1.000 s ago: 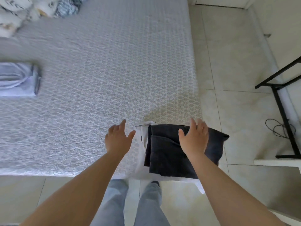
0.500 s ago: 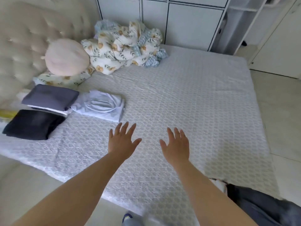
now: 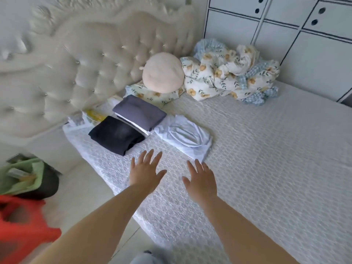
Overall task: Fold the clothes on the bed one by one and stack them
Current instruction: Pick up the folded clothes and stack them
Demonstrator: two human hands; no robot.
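Observation:
Three folded piles lie near the head of the bed (image 3: pixel 266 168). A black folded garment (image 3: pixel 116 135) is nearest the edge. Behind it sits a grey folded garment (image 3: pixel 139 111) on top of white ones. A pale blue-white folded garment (image 3: pixel 185 138) lies to their right. My left hand (image 3: pixel 145 171) hovers with spread fingers just in front of the black garment, holding nothing. My right hand (image 3: pixel 201 180) is also spread and empty, its fingertips close to the near corner of the pale garment.
A crumpled floral blanket (image 3: pixel 230 73) and a round beige cushion (image 3: pixel 162 73) lie against the tufted headboard (image 3: pixel 76 63). White cabinets (image 3: pixel 285 25) stand behind the bed. A green-lined bin (image 3: pixel 28 178) and a red object (image 3: pixel 21 225) are on the floor at left.
The view has swung left from the dark folded clothes at the bed's foot toward the headboard. Both empty hands have moved closer to the folded piles.

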